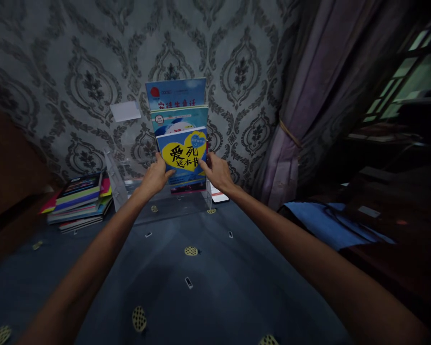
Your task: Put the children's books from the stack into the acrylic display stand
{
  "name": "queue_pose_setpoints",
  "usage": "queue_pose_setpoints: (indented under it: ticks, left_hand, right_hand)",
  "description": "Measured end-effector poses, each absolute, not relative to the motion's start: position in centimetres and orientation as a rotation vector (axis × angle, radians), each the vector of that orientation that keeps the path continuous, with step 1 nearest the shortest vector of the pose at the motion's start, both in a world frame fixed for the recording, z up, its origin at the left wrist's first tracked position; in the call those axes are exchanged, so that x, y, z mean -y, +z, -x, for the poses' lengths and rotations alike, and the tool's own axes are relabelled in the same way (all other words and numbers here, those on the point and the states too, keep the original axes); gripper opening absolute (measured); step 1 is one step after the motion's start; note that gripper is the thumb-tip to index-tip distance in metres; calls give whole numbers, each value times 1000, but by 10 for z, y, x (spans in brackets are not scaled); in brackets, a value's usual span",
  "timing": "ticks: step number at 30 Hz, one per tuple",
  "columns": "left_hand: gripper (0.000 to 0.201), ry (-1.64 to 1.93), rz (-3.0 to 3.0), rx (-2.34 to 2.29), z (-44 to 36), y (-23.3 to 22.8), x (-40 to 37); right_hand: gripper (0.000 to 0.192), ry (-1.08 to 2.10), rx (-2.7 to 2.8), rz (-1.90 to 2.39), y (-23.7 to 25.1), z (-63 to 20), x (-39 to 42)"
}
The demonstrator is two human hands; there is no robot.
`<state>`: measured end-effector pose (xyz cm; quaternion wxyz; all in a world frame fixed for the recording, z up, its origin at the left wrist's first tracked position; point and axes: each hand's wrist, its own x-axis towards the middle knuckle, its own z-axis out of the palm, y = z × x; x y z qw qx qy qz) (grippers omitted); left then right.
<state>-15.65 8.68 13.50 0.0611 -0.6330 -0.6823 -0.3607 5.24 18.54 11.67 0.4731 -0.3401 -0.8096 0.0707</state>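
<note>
A blue book [185,155] with a yellow heart on its cover is held upright between my two hands. My left hand [156,173] grips its left edge, thumb on the front cover. At the right edge, my right hand [217,171] clasps it the same way. Behind it stand a teal book [201,115] and a taller blue book [179,87], in a clear acrylic rack [115,179]. The rack's stepped tiers show at left, and its low front panel lies below the books. Fingers behind the held book are hidden.
To the rack's left lies a stack of books [79,199]. A white card [125,111] is near the wall, and a phone-like white object [219,194] lies right of the rack. A tied curtain [283,158] hangs at right, above a blue cloth [316,220].
</note>
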Motion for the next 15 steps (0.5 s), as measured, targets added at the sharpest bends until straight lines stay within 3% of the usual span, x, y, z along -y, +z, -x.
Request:
queue_pose_setpoints:
  ticks: [5,11,15]
  left_hand:
    - [77,-1118,1927,2109,152,138,-84]
    - [63,-1096,1937,2076,156,139,-83]
    - [60,-992,1884,2140,157,138,-76]
  right_hand:
    - [25,182,2038,863,131,-56,-183]
    - [34,240,2004,592,168,-51,-194]
    - [30,334,2098,437,174,-48,-205]
